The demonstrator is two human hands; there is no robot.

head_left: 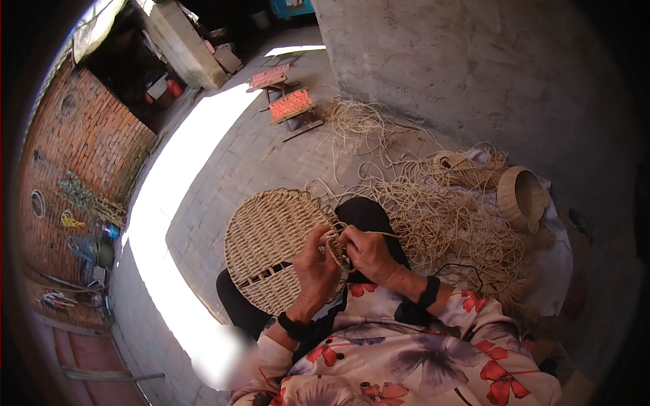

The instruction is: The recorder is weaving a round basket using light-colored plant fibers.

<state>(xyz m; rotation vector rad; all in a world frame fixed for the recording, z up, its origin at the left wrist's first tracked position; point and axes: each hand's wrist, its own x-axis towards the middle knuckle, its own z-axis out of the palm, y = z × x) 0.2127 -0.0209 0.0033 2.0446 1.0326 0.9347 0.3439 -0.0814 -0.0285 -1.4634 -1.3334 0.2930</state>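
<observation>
A round, flat woven piece of tan cord (267, 227) lies across my lap, with a slit-like gap crossing its lower part. At its right rim my left hand (317, 269) is closed, thumb and fingers pinching the woven edge. Close beside it, almost touching, my right hand (369, 254) is closed on a strand of tan cord (382, 234) that sticks out to the right. The fingertips of both hands partly hide the spot where cord and rim meet.
A big tangled heap of cord (447, 233) spreads over the floor at my right, by a concrete wall (474, 74). A small woven basket (521, 199) lies tipped on a white cloth (556, 264). Two low stools with red woven seats (291, 103) stand ahead. Left is a brick wall (88, 142).
</observation>
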